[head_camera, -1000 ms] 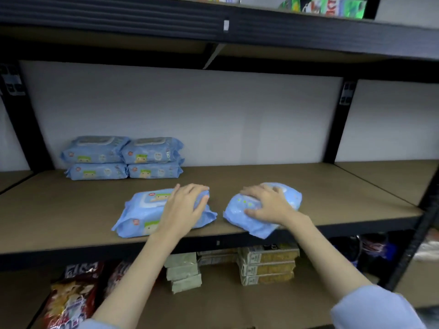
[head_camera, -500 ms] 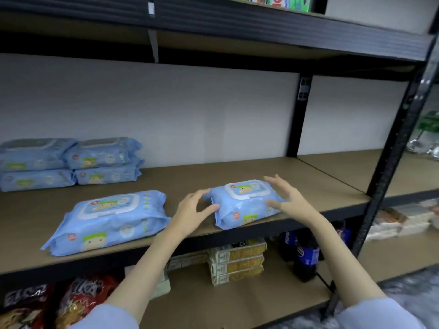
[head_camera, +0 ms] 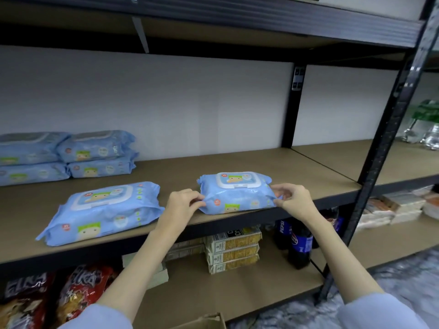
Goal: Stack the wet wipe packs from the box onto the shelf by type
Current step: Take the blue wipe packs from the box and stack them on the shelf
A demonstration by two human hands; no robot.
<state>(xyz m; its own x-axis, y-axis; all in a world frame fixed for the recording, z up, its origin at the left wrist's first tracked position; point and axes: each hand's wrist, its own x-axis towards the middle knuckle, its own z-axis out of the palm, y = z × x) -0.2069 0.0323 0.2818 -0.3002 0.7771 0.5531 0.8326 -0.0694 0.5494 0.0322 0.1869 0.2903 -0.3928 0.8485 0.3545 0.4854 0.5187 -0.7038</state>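
Small wipe pack (head_camera: 236, 194) on shelf (head_camera: 297, 167) edge is pinched at both end seams: left hand (head_camera: 184, 205) grip and right hand (head_camera: 294, 201) grip.

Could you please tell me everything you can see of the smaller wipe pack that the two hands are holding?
The smaller wipe pack is a soft, glossy light-blue plastic pouch with a white-framed flip lid on top and a green-haired cartoon face printed on its front. It lies flat, lid up, near the front edge of the brown shelf, right of a larger pack. The left hand pinches its left end seam and the right hand pinches its right end.
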